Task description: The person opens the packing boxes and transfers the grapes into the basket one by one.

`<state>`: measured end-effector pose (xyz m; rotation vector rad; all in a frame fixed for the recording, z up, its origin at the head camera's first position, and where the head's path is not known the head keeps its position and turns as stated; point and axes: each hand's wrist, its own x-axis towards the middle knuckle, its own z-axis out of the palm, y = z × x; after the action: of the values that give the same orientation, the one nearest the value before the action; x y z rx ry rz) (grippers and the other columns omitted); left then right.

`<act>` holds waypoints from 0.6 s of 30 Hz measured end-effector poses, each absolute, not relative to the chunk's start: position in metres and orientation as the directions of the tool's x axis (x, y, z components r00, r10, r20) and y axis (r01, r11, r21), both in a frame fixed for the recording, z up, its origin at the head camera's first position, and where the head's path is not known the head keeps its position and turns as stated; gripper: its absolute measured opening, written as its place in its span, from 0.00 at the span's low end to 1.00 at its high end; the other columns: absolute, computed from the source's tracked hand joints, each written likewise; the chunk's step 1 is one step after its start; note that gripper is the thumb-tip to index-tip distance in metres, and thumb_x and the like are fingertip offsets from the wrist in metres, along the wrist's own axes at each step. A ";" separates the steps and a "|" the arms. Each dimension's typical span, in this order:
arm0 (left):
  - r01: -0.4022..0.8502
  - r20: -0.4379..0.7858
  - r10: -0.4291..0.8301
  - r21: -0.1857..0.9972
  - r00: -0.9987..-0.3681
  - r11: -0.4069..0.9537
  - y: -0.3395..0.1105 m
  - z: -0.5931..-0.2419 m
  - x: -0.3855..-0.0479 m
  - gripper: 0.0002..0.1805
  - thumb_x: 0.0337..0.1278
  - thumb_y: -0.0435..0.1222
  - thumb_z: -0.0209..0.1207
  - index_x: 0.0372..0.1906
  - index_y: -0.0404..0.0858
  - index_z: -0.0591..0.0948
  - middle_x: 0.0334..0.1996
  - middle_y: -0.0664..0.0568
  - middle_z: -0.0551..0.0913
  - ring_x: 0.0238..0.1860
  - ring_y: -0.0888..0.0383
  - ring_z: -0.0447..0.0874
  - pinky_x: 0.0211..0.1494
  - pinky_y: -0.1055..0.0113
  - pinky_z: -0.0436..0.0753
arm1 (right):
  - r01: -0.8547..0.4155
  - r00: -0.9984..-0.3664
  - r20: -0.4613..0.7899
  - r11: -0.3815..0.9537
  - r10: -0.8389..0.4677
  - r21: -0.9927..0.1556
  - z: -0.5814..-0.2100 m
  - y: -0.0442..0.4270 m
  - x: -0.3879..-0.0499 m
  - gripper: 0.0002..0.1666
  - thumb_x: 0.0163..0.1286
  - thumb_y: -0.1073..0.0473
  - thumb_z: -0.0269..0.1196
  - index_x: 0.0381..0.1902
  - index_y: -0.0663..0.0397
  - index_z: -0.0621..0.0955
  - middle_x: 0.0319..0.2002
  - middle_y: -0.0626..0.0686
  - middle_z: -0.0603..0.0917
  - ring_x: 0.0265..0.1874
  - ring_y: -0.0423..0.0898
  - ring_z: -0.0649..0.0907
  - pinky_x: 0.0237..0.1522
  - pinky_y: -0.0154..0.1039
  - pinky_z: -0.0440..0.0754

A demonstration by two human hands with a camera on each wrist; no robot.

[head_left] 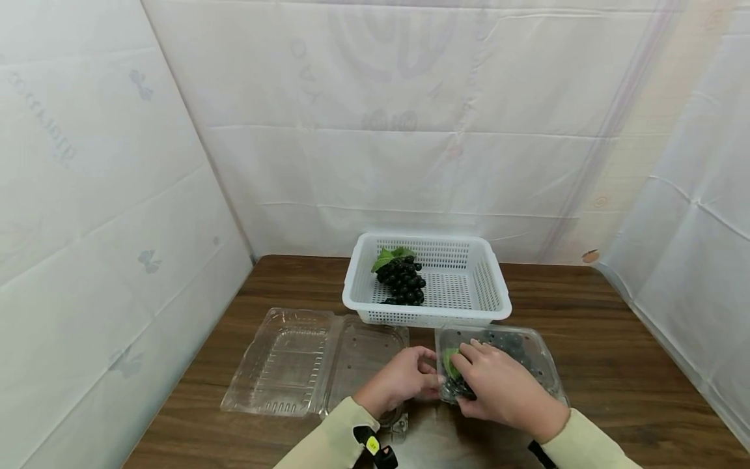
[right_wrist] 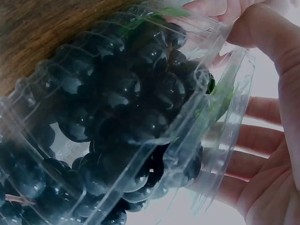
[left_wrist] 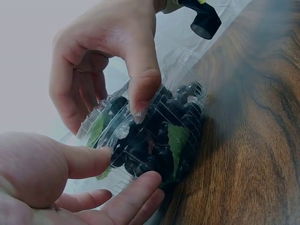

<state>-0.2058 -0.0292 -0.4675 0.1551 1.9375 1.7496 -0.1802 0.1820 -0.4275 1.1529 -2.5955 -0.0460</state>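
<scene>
Clear plastic box point(left_wrist: 152, 140) of dark grapes point(right_wrist: 122, 93), on bench point(head_left: 621, 345) before white basket point(head_left: 433, 312). Could buckle or spring ajar if pressed unevenly; could nip a leaf point(head_left: 451, 365) under the lid point(head_left: 530, 355). Pinching the box's edge with right hand point(head_left: 504, 387), thumb at near side, fingers over top; touching its left end with left hand point(head_left: 404, 378), fingers fairly straight.

Printed white sheeting point(head_left: 410, 163) hangs behind the wooden table point(head_left: 621, 352).

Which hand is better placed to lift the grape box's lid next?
Probably the right hand: its fingers lie over the lid, its thumb at the rim. The left hand is low at the box's side.
</scene>
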 end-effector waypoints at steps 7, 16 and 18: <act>-0.258 -0.289 0.406 0.957 -0.867 0.130 -0.029 -0.468 -0.205 0.24 0.65 0.24 0.62 0.64 0.29 0.73 0.44 0.39 0.83 0.38 0.50 0.89 0.45 0.55 0.91 | -0.734 -0.564 0.340 0.646 -0.752 0.211 -0.431 0.181 -0.185 0.24 0.52 0.43 0.73 0.42 0.49 0.83 0.34 0.47 0.82 0.36 0.46 0.87 0.54 0.50 0.88; -0.282 -0.301 0.409 0.953 -0.862 0.107 -0.028 -0.468 -0.205 0.25 0.64 0.22 0.62 0.65 0.30 0.72 0.46 0.39 0.83 0.40 0.49 0.89 0.47 0.54 0.91 | -0.747 -0.548 0.339 0.629 -0.765 0.214 -0.433 0.180 -0.187 0.22 0.53 0.45 0.71 0.42 0.49 0.82 0.33 0.46 0.81 0.34 0.45 0.85 0.55 0.50 0.87; -0.284 -0.297 0.410 0.954 -0.862 0.094 -0.028 -0.469 -0.206 0.28 0.64 0.22 0.62 0.68 0.31 0.71 0.47 0.38 0.84 0.42 0.47 0.89 0.47 0.54 0.90 | -0.749 -0.545 0.341 0.628 -0.766 0.211 -0.433 0.180 -0.187 0.21 0.53 0.46 0.71 0.41 0.49 0.82 0.32 0.46 0.80 0.34 0.45 0.85 0.55 0.50 0.87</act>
<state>-0.2057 -0.0277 -0.4691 0.1233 1.8786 1.8197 -0.1871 0.1804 -0.4326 1.2025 -2.4512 -0.0565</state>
